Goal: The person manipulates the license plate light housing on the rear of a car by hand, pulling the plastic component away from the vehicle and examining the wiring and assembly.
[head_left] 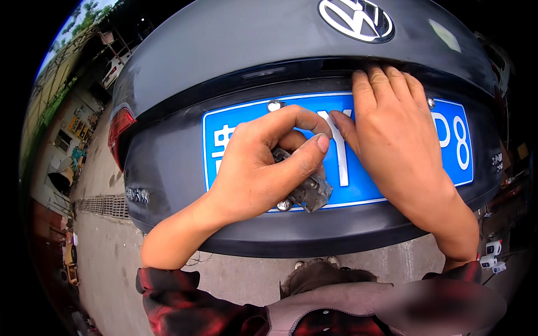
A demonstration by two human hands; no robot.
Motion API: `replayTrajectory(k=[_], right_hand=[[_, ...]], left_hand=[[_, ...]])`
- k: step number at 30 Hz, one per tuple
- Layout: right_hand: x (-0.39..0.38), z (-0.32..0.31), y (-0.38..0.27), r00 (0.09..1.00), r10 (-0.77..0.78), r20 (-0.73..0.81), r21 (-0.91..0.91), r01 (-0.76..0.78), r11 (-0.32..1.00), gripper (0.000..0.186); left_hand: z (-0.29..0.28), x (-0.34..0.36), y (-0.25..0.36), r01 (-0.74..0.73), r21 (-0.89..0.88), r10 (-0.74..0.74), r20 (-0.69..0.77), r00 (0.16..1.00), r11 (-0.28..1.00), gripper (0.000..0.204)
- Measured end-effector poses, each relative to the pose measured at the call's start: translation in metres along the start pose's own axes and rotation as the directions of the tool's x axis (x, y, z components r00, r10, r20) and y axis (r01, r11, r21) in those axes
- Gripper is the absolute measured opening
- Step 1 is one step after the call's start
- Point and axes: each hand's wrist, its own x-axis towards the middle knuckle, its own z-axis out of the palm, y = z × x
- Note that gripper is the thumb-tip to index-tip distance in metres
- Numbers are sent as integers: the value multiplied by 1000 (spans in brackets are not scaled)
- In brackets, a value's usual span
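Note:
In front of me is the dark grey boot lid (224, 50) of a car, with a blue number plate (336, 196) below its overhang. My left hand (252, 162) is over the plate's left half, its lower fingers curled round a small, dirty black plastic part (311, 193). The thumb and index finger bend toward each other above it. My right hand (392, 123) lies across the plate's right half, fingers stretched upward. Its fingertips reach into the dark slot (339, 65) under the overhang, where their ends are partly hidden. Its thumb points toward my left index finger.
A round chrome badge (357, 19) sits above the slot, and a red tail light (120, 134) at the left. Plate bolts (275, 105) stick out slightly. A floor grate (103, 206) lies at left; white bottles (488, 261) stand at lower right.

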Motion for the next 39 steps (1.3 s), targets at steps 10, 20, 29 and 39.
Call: replayTrajectory(k=[10,20,29,39], right_hand=[[8,9,10,999,-51,12,60,50,997,44],[4,5,8,995,-92,28,-35,93,995,49],[-18,-26,-6,982,-181,49,136,173,975,46],[-24,-11,-14,939,-244,-241,363,321,875,32]], left_hand=[[0,7,-1,-20,-20,20,-22,1000,1000,24],[-48,16,-12,-83,153,117,-226,967,985,34],[-49,20,-11,35,65,-13,-307,952,997,34],[-47,17,-9,21,60,-1,-309,951,998,35]])
